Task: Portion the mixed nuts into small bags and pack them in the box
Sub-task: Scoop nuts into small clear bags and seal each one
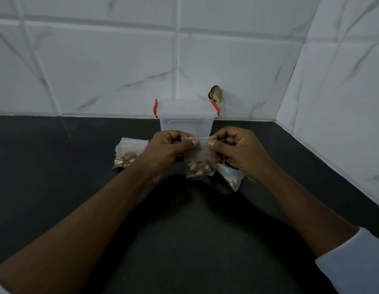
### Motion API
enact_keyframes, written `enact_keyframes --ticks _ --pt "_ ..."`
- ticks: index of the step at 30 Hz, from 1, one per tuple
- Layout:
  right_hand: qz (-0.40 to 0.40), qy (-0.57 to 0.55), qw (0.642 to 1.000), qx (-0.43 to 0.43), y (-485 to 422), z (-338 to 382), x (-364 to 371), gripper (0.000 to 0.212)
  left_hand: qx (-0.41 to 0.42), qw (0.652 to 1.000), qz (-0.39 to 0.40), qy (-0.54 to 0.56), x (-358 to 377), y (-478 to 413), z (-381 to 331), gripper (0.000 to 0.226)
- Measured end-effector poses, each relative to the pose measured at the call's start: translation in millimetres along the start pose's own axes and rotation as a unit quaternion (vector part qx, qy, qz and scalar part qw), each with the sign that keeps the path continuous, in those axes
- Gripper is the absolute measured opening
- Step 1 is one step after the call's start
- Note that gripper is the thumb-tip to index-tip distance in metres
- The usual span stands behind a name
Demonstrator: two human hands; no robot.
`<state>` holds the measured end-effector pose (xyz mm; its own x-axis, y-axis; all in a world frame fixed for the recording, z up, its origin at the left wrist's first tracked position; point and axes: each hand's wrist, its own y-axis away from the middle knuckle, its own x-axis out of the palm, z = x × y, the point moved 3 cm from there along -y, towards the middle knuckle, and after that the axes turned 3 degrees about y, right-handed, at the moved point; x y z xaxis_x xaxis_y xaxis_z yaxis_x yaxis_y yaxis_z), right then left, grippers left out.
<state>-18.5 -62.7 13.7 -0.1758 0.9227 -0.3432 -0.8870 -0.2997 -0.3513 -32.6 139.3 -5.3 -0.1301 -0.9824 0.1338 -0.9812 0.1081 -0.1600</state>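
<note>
A small clear zip bag (200, 164) with mixed nuts in its bottom hangs between my hands above the black counter. My left hand (169, 151) pinches the left end of its top strip and my right hand (237, 151) pinches the right end. A second small bag of nuts (127, 155) lies on the counter to the left. The larger nut bag (231, 175) lies under my right hand, partly hidden. Behind the hands stands the clear plastic box (185, 117) with red clips, its lid on.
The black counter (78, 187) meets a white tiled wall at the back and at the right, forming a corner. A dark crumpled scrap (216, 94) sticks on the back wall just right of the box.
</note>
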Motion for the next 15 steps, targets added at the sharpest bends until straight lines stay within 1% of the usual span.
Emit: enact_keyframes --ticks 3,8,9,12,15 --pt "0.002 -0.001 1.000 0.015 -1 -3 -1 0.008 -0.002 1.000 -0.012 -0.009 -2 -1 0 0.032" --pt "-0.007 0.021 1.000 -0.002 1 -3 1 0.009 -0.019 1.000 0.013 0.004 6 3 0 0.040" --pt "-0.007 0.024 1.000 -0.007 1 -2 2 0.009 -0.016 1.000 0.011 0.005 7 3 1 0.037" --pt "-0.011 0.027 1.000 -0.011 0 -1 2 0.010 -0.003 1.000 -0.003 -0.012 8 2 4 0.016" --pt "-0.001 0.018 1.000 -0.010 -1 -1 2 0.008 0.014 0.999 -0.019 -0.042 6 0 6 0.010"
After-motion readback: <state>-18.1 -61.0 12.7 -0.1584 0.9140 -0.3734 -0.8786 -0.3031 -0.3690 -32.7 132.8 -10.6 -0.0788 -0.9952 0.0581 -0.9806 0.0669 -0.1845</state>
